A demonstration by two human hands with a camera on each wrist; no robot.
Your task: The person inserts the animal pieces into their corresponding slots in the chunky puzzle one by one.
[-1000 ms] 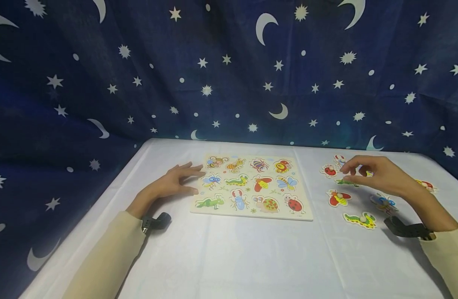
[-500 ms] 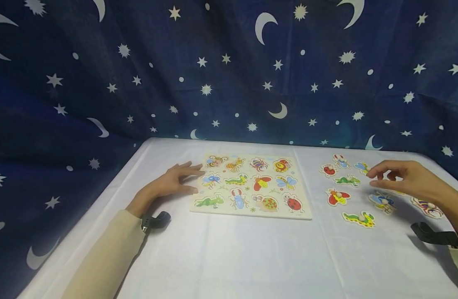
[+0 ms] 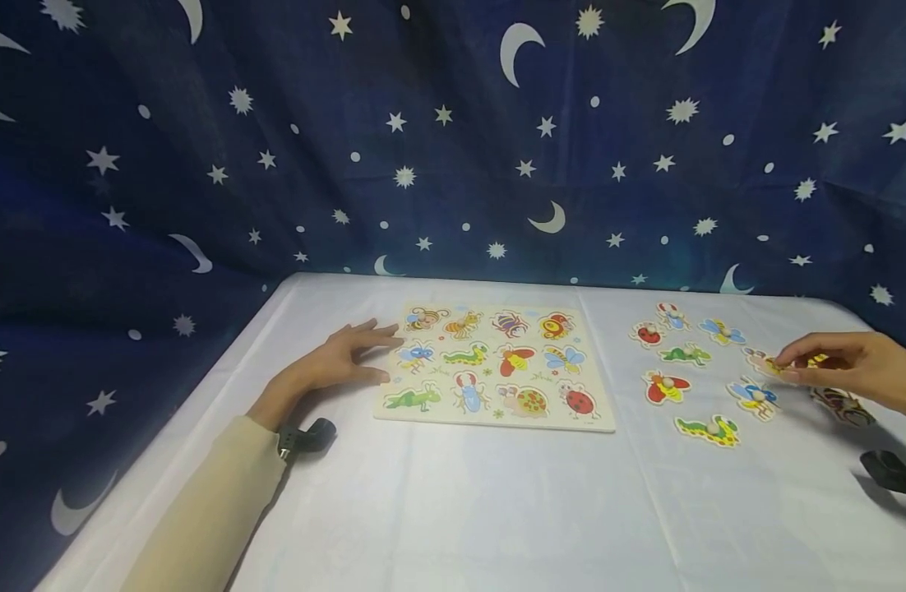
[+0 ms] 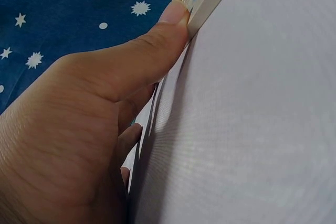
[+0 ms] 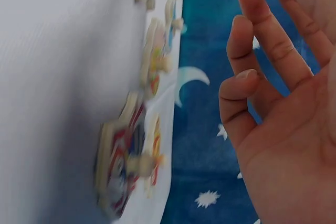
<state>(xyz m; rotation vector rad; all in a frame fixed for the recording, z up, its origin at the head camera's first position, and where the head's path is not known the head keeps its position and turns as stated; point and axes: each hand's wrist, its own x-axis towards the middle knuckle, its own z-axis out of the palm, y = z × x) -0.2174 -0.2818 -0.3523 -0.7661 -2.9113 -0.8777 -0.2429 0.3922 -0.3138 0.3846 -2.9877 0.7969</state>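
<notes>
A wooden puzzle board (image 3: 539, 347) printed with insects lies mid-table. My left hand (image 3: 348, 358) rests at its left edge, fingers spread. In the left wrist view the thumb (image 4: 152, 43) touches the corner of the board. My right hand (image 3: 860, 366) hovers over the knobbed insect pieces on the right, fingertips by the snail piece (image 3: 759, 360). Nothing is between its fingers; in the right wrist view the loosely bent fingers are apart from the pieces. Beneath that hand lies the spider piece (image 3: 841, 407), blurred in the right wrist view, with another red and yellow piece partly hidden.
Other loose pieces lie nearby: a caterpillar (image 3: 708, 430), a red-winged firefly (image 3: 666, 387), a blue mosquito (image 3: 752, 399), a grasshopper (image 3: 686, 353), a ladybird (image 3: 649, 334), a stag beetle (image 3: 672, 316) and a dragonfly (image 3: 723, 331). A dark starry cloth (image 3: 453, 140) hangs behind the white table.
My right hand has moved right, from over the ladybird and grasshopper pieces to the snail piece, uncovering the stag beetle and dragonfly. The left hand stays at the board's edge.
</notes>
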